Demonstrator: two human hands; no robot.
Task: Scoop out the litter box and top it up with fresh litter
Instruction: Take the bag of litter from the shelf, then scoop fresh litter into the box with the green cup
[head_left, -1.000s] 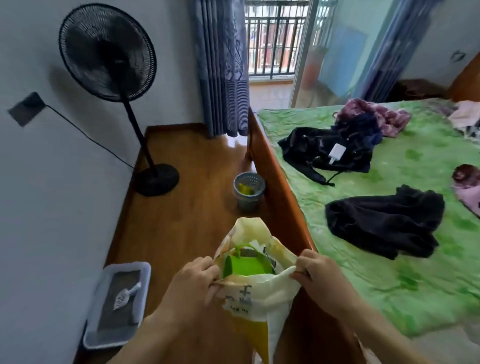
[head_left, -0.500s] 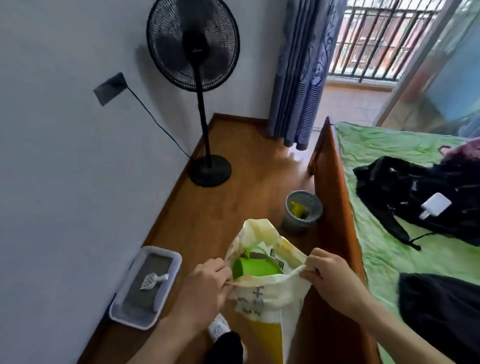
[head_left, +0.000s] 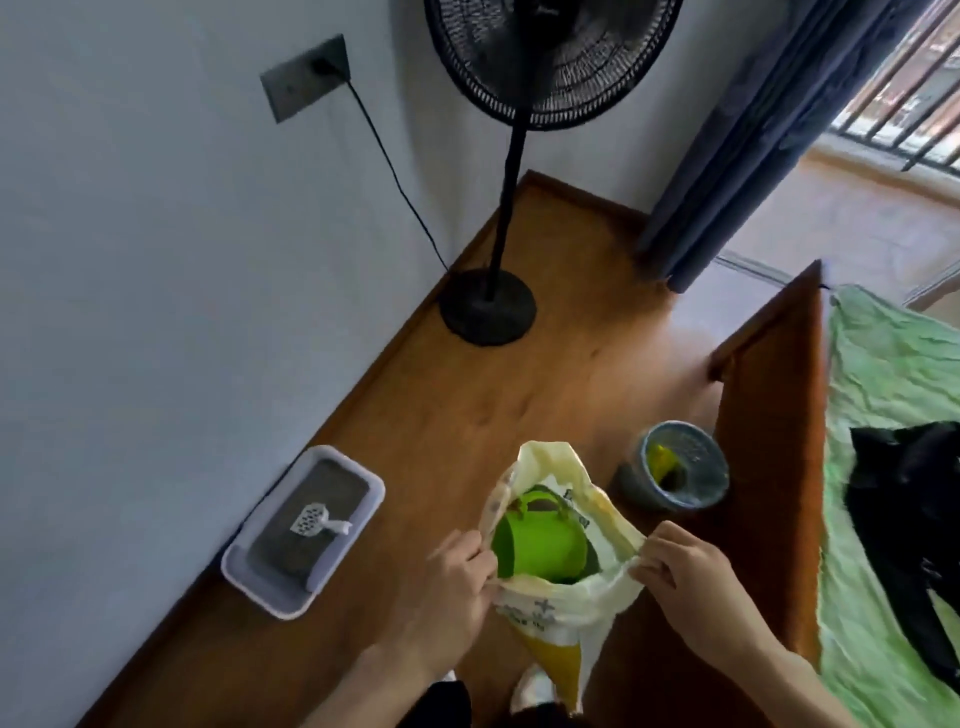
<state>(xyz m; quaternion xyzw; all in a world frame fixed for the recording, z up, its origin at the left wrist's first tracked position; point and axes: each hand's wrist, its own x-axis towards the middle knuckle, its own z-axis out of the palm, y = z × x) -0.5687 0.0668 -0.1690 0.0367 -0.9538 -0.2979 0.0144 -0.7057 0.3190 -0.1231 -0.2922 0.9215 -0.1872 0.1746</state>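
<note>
The bed (head_left: 878, 467) fills the right side, dark clothes (head_left: 914, 530) on its green sheet, wood floor (head_left: 467, 405) open between its frame and the wall. A fan (head_left: 498, 218) stands by the wall. The litter box (head_left: 304, 530) sits against the wall, grey litter and a white scoop (head_left: 317, 519) inside. The bin (head_left: 675, 465), touching the bed frame, holds something yellow. Left hand (head_left: 452, 587) and right hand (head_left: 685, 582) each pinch the bag's (head_left: 561, 603) rim, spreading it; a green cup (head_left: 540, 545) lies inside. Since a second ago the view has swung left; the grip is unchanged.
</note>
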